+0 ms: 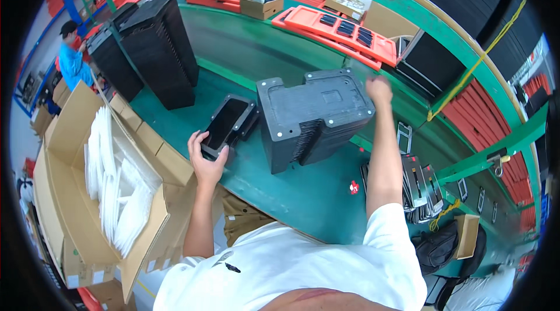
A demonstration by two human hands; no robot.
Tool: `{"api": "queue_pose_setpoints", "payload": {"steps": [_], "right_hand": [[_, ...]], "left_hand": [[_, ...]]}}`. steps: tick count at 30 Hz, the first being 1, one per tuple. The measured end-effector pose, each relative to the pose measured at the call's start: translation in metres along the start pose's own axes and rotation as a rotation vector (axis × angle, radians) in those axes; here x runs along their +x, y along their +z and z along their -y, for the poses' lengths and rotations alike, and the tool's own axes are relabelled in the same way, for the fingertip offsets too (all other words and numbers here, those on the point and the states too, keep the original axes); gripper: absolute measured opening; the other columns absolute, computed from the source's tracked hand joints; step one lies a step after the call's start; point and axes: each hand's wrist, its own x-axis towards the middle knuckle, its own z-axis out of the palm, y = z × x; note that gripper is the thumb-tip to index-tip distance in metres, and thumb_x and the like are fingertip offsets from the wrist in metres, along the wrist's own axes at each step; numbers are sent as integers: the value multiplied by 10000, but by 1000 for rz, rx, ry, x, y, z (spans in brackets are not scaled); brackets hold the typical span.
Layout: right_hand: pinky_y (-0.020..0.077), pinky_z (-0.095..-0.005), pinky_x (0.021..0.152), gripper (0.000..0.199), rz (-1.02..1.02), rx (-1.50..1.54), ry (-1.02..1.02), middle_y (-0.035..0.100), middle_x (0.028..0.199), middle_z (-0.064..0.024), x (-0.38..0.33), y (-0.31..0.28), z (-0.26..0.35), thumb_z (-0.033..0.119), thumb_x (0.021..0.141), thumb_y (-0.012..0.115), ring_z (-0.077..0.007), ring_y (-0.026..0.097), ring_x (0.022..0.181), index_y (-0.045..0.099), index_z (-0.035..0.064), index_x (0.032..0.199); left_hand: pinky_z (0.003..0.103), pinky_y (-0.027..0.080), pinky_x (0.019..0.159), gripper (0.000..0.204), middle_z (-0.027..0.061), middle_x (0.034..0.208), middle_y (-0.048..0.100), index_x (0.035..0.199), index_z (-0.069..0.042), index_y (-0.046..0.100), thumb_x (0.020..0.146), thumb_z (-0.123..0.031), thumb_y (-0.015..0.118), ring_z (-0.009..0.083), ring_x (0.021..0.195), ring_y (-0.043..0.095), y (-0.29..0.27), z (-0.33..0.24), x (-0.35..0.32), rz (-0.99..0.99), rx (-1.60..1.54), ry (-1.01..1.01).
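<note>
My left hand (205, 162) spans the near end of a black tray (248, 114), thumb on one side and fingers on the other. A dark, glossy flat panel (227, 121) lies in the tray's recess. To the right stands a tall stack of black trays (315, 104), its top one showing pale round corner dots and notched sides. My right hand (379, 88) is by the far right corner of this stack, its fingers curled. Those fingertips are blurred and partly hidden, so anything in them cannot be made out.
Taller black tray stacks (166, 48) stand at the back left. An open carton (76, 153) of white foam sleeves is at my left. Orange trays (344, 31) lie on the far ledge. Metal frames (420, 188) sit at the right. A person (74, 57) in blue works beyond.
</note>
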Motion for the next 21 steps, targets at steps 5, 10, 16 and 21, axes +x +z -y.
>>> {"api": "queue_pose_setpoints", "payload": {"steps": [5,10,16,21], "right_hand": [[500,-327,609,421,-54,423,-224,663,634,-105,-41,-140,66,358,925,729,-149,627,599,719,-43,796],[506,-310,609,297,223,569,-388,687,690,-102,-133,-218,139,247,910,752,-119,644,625,721,-47,889],[538,-369,674,272,171,241,-533,707,715,-138,-182,-216,171,253,856,785,-240,698,679,728,-13,846],[544,-413,725,267,141,104,-568,711,733,-151,-183,-220,179,268,825,803,-304,709,735,725,14,804]], "left_hand": [[463,415,1113,750,226,1428,477,1342,-64,563,689,-231,891,396,1318,506,-7,-7,-1,48,78,17],[477,403,1124,908,244,1415,479,1489,-89,467,715,-317,885,422,1329,496,-28,-28,15,326,207,-117],[512,360,1159,1044,271,1493,439,1591,-111,359,742,-482,841,443,1391,452,-31,-46,26,513,668,-154],[572,308,1177,1015,283,1548,396,1571,-107,397,762,-549,821,495,1431,391,-33,-86,37,301,295,15]]}}
